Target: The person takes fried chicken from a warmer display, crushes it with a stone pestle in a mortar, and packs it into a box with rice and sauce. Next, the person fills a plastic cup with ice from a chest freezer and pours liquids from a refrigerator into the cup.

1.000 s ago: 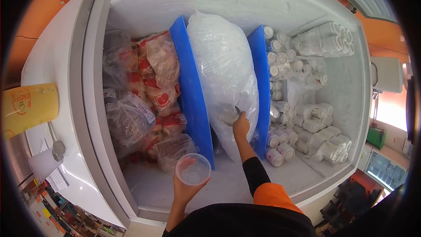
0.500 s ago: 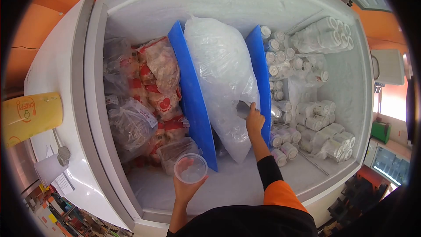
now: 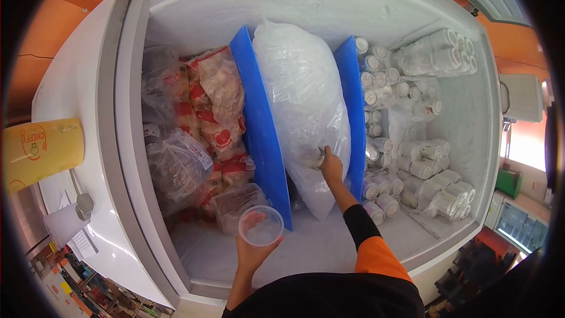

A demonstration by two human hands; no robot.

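In my left hand [image 3: 252,254] is a clear round plastic tub [image 3: 261,226], its open rim facing up; my fingers wrap around its side. My right hand [image 3: 332,168] is closed on what looks like a greyish scoop [image 3: 311,158], partly hidden by the fingers and plastic. The scoop lies at the opening of a big clear bag of ice [image 3: 300,82]. This bag stands between two blue dividers [image 3: 259,118] inside a chest freezer [image 3: 136,141].
Left of the dividers are red-and-white food packs [image 3: 220,132] and clear bags [image 3: 176,162]. On the right lie several wrapped packs of cans [image 3: 432,53]. A white lid or counter [image 3: 97,141] at the left carries a yellow container [image 3: 44,150].
My right hand has moved slightly left and down from the bag's edge, and the scoop now shows at the bag's opening. The tub stays in my left hand, shifted slightly right.
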